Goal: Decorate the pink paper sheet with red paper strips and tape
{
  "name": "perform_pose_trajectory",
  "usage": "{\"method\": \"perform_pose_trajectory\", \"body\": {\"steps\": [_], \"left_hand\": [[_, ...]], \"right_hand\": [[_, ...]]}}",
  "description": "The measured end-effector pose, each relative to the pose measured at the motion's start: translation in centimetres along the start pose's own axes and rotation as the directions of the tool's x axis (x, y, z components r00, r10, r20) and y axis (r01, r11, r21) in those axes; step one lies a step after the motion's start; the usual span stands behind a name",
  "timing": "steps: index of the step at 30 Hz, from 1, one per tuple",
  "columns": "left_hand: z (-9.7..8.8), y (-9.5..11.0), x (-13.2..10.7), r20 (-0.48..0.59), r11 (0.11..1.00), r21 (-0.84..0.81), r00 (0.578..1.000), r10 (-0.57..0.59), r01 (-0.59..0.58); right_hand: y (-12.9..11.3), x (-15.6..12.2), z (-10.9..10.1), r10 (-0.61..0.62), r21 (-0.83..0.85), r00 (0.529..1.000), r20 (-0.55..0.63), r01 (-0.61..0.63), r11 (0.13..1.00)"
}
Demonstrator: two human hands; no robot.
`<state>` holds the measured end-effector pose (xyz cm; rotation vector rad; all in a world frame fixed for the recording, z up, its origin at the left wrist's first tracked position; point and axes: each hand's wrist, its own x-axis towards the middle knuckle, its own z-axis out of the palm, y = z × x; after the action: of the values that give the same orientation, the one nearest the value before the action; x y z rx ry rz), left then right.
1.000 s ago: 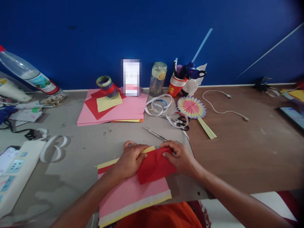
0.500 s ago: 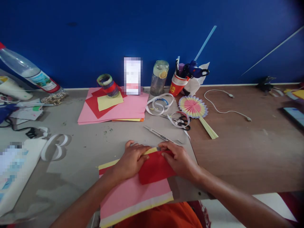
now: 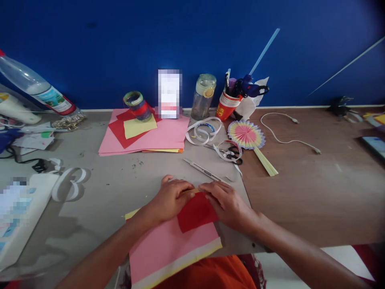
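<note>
A red sheet of paper [image 3: 197, 214] lies at an angle over a pink sheet of paper [image 3: 171, 249] at the table's front edge. Along its far edge, both of my hands pinch the red sheet together with a strip of yellow paper. My left hand [image 3: 174, 200] grips at the left, thumb on top and fingers curled over the far side. At the right, my right hand [image 3: 227, 202] holds the same edge, its fingertips close to the left ones. The pink sheet has white and yellow bands on its near edge, which overhangs the table.
Just beyond my hands lies a utility knife [image 3: 201, 167]. Scissors [image 3: 236, 154], rolls of tape [image 3: 228, 151] and a pleated paper fan [image 3: 246, 134] are farther back. A pink paper stack [image 3: 168, 138], a bottle [image 3: 203, 98] and a red paper cup [image 3: 225, 106] stand near the blue wall.
The far edge of the red sheet has been turned over, and less yellow shows between my hands. My right hand has closed in further over the edge.
</note>
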<state>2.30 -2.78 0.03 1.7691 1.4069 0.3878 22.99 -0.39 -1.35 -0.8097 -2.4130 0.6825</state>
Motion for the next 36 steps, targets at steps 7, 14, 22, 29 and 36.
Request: {"method": "perform_pose_trajectory", "body": {"steps": [7, 14, 22, 29, 36], "left_hand": [[0.2, 0.6, 1.9, 0.021, 0.996, 0.062, 0.998, -0.063, 0.061], [0.4, 1.0, 2.4, 0.059, 0.993, 0.061, 0.993, -0.102, 0.098], [0.5, 1.0, 2.5, 0.051, 0.993, 0.039, 0.992, -0.117, 0.115], [0.7, 0.6, 2.4, 0.02, 0.996, 0.049, 0.997, -0.078, 0.077], [0.8, 0.3, 2.0, 0.006, 1.0, -0.025, 1.0, 0.014, -0.014]], "right_hand": [[0.5, -0.3, 0.1, -0.185, -0.076, 0.982, -0.027, 0.183, 0.98], [0.4, -0.1, -0.3, -0.269, -0.091, 0.963, 0.002, 0.268, 0.959], [0.1, 0.2, -0.4, -0.291, -0.12, 0.957, 0.009, 0.29, 0.949], [0.6, -0.2, 0.0, -0.166, -0.073, 0.986, -0.004, 0.165, 0.984], [1.3, -0.3, 0.3, 0.359, 0.253, 0.928, 0.098, -0.372, 0.893]]}}
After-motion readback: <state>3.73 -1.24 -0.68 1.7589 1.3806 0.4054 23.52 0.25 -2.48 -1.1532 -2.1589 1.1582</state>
